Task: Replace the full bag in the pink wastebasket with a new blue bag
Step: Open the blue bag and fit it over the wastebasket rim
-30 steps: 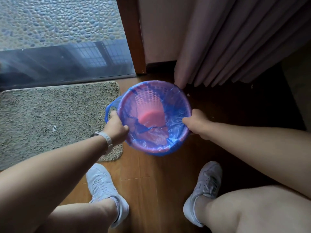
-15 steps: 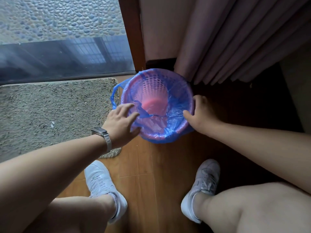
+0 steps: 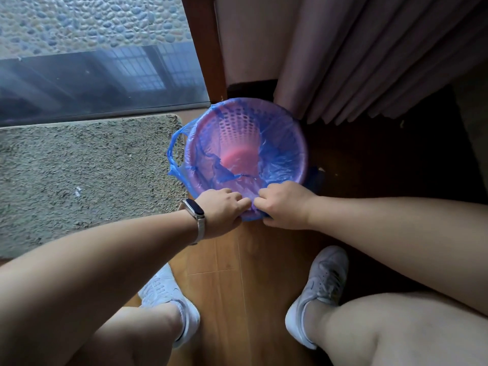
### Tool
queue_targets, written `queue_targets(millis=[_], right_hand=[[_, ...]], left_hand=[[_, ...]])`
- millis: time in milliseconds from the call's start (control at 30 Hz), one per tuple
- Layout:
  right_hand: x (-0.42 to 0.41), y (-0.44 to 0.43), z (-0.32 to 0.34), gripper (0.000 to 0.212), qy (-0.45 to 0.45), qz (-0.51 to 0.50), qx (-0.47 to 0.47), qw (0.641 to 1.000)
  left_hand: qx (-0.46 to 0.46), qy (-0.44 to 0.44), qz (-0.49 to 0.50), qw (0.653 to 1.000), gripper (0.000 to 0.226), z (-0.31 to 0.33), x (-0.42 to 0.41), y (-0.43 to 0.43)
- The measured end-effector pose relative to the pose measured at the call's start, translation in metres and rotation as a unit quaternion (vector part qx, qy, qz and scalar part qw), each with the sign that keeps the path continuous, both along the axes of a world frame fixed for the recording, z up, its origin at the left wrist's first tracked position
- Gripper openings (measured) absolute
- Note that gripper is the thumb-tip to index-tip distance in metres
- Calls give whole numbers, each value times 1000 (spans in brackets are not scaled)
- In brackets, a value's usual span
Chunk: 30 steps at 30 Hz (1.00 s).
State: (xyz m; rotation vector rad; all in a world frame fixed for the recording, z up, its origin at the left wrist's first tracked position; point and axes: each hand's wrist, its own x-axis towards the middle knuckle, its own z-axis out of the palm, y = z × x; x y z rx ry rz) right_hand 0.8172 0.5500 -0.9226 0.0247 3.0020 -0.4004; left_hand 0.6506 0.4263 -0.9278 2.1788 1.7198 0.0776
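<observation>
A: Wastebasket?
B: Pink wastebasket (image 3: 245,133), perforated wall, standing on the wood floor (image 3: 219,262) just above frame centre. Its pink bottom shows through the liner.

A: Liner?
B: Blue bag (image 3: 280,157), thin and see-through, draped inside and folded over the rim. One handle loop hangs outside on the left edge; a bit of blue also sticks out at the right, low on the rim. Plastic is wrinkled on the lower inside wall.

A: Hands?
B: Both at the rim's lower edge, side by side, nearly touching. Left hand (image 3: 221,210): grip pressed together, fingers curled onto the bag film at the rim. Right hand (image 3: 282,204): same, grip pinching the blue plastic, thumb under the rim edge. A watch (image 3: 195,210) with a pale strap sits on the left wrist.

A: Surroundings?
B: Grey shaggy mat (image 3: 87,175) to the left, its corner just beside the basket. Glass door (image 3: 100,72) upper left, pebbled ground beyond. Brown door frame (image 3: 206,46) top centre. Mauve curtain (image 3: 369,54) upper right, its hem near the basket's far rim. Two white sneakers at the bottom, left (image 3: 169,291) and right (image 3: 319,283), bare knees below.
</observation>
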Motion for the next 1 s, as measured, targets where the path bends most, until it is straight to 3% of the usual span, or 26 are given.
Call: queue_targets(millis=[67, 167, 333, 500, 700, 867, 967, 1000], right_hand=[[-1, -1, -8, 20, 6, 3, -15, 1000], [-1, -1, -14, 36, 21, 3, -37, 999], [2, 8, -4, 12, -17, 13, -22, 1000], [13, 35, 5, 21, -25, -5, 43, 999], [23, 44, -1, 10, -19, -22, 49, 998], [19, 49, -2, 8, -37, -12, 33, 999], [22, 49, 5, 9, -65, -13, 24, 997], [23, 48, 9, 19, -67, -26, 23, 997]], left_hand=[[5, -3, -14, 1000, 34, -5, 1, 1], [5, -9, -37, 999, 26, -11, -2, 1], [9, 14, -46, 999, 24, -4, -14, -2], [33, 69, -29, 997, 20, 4, -49, -8], [37, 83, -14, 996, 7, -3, -55, -11], [18, 53, -10, 998, 11, -2, -56, -6], [7, 36, -28, 999, 30, 4, -57, -10], [15, 32, -31, 999, 38, 7, -59, -10]])
